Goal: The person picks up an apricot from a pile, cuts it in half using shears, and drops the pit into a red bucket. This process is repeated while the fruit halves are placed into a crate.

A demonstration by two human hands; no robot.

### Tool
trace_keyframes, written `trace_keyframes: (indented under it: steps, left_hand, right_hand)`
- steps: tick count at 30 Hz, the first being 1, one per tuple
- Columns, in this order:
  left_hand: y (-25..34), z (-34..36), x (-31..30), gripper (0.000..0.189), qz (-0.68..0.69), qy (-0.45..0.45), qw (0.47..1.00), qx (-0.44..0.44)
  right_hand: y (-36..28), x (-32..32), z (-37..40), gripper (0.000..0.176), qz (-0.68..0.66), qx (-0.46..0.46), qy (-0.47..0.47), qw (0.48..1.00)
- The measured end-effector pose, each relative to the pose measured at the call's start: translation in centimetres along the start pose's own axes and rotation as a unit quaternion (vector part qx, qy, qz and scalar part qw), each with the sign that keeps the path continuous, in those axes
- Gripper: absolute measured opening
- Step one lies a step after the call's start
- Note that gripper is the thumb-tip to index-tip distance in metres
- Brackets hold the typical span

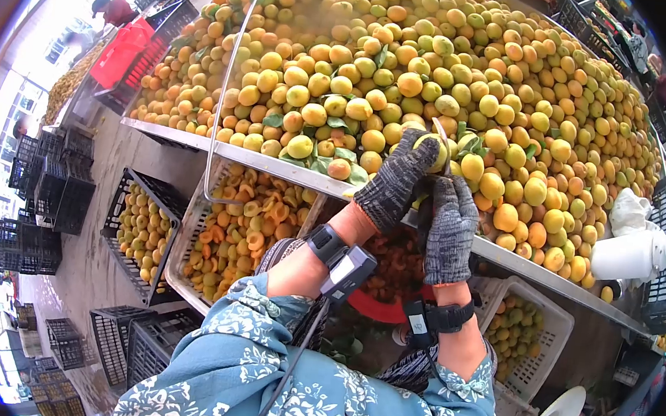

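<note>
My left hand [401, 176], in a grey knitted glove, is closed around a yellow-green apricot [439, 155]. In the matching glove, my right hand [452, 228] grips a small knife [439, 129], its handle mostly hidden by the fingers. The curved blade stands up against the right side of the fruit. Both hands are close together over the metal edge [304, 174] of a table heaped with whole apricots [344, 78]. Below them, a red basin [378, 310] holds brownish-orange pieces, partly covered by my forearms.
Left of the basin, a pale crate [180, 256] holds halved apricots. Beyond it is a black crate [167, 216] of whole ones. Another pale crate [554, 326] with fruit stands at right. A bent metal rod [214, 134] crosses the table's left side. A white bucket [628, 256] sits far right.
</note>
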State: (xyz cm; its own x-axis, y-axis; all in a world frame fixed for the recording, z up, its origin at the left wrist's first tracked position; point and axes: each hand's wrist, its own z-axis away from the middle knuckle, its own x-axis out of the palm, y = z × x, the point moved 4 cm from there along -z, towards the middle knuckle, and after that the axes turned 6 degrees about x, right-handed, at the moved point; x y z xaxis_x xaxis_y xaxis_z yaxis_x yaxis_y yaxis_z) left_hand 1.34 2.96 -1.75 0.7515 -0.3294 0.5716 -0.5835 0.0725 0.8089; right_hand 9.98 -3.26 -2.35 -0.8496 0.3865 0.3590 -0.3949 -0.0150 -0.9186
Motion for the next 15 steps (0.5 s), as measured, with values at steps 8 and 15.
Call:
trace_keyframes:
  steps: [8,15]
  left_hand:
    - [1.0,-1.1,0.2,0.032,-0.152,-0.104,0.983,0.028]
    - [1.5,0.3,-0.2,0.019,-0.443,-0.048,0.835,0.321]
  right_hand:
    - [-2.0,-0.8,0.1,0.010,0.153,-0.054,-0.001,0.987]
    - [-0.1,-0.2,0.5,0.013,0.013,0.016,0.005,1.000]
